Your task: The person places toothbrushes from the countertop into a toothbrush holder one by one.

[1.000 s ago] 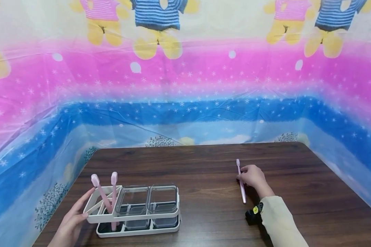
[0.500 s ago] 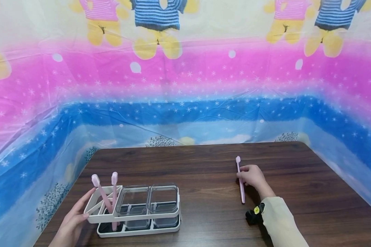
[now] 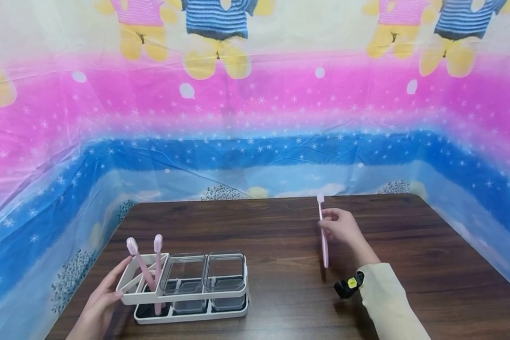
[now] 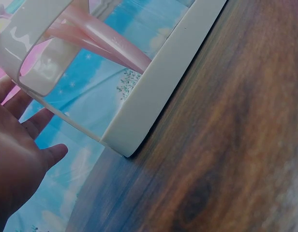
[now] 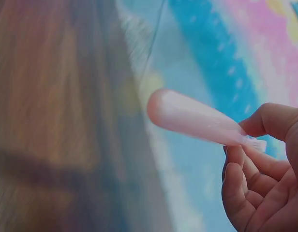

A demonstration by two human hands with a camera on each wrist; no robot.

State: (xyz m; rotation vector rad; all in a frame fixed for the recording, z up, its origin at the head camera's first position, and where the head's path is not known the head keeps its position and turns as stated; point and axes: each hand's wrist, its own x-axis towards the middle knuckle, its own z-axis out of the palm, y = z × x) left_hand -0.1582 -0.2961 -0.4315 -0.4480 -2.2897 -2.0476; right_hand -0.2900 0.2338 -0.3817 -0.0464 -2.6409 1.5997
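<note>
My right hand [image 3: 337, 226] pinches a pink toothbrush [image 3: 325, 245] between thumb and fingers. Its bristle head points up and away, while the handle end [image 5: 183, 113] hangs toward me in the right wrist view. At the left, a white two-tier toothbrush holder [image 3: 182, 298] stands on the table. Two more pink toothbrushes [image 3: 144, 270] lean in its left compartment, their heads above the upper frame. My left hand [image 3: 97, 304] holds the holder's left end, thumb at the front corner and forefinger at the back corner. Seen by the left wrist camera, the other fingers [image 4: 40, 121] spread beside the frame.
Two clear cups [image 3: 225, 276] sit in the holder's middle and right compartments. The dark wooden table [image 3: 276, 293] runs back to a printed cloth [image 3: 255, 156] that hangs behind and at both sides. A black wrist camera [image 3: 347, 286] is strapped to my right wrist.
My right hand has lifted the toothbrush from low over the table and carried it slightly left and away from me. The left hand and the holder have stayed in place.
</note>
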